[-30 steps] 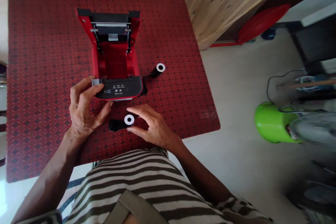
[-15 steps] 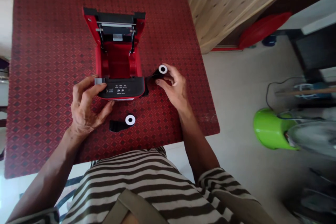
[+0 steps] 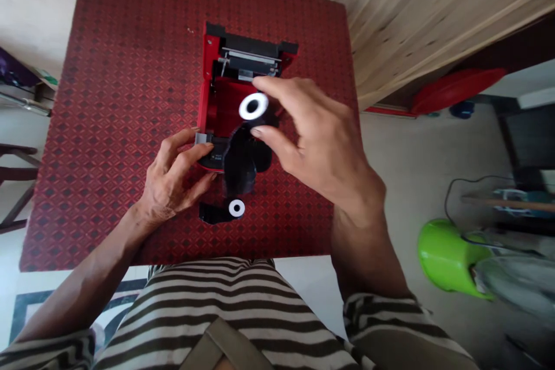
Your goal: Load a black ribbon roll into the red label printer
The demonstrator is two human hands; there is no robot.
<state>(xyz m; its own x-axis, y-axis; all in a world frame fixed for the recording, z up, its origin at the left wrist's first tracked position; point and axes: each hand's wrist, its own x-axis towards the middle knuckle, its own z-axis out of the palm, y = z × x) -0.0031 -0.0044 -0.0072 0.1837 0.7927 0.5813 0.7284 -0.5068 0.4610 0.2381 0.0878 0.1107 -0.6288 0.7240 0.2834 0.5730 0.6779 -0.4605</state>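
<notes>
A red and black printer (image 3: 217, 105) stands with its lid open on the red patterned table (image 3: 121, 98). My left hand (image 3: 173, 179) grips the printer's front left corner, fingers curled around it. My right hand (image 3: 321, 139) pinches a black ribbon roll with a white core (image 3: 254, 107) and holds it raised over the printer's open bay; black ribbon (image 3: 238, 159) trails down from it. A second black roll with a white core (image 3: 229, 210) lies on the table just in front of the printer.
A wooden plank wall (image 3: 411, 6) runs behind the table. On the floor at the right sit a green round object (image 3: 442, 257), cables and a red object (image 3: 455, 89). The table's near edge (image 3: 217, 259) is at my striped shirt.
My right hand has lifted the ribbon roll from the table at the printer's right and brought it up over the open bay. The left hand stays on the printer. The view has shifted.
</notes>
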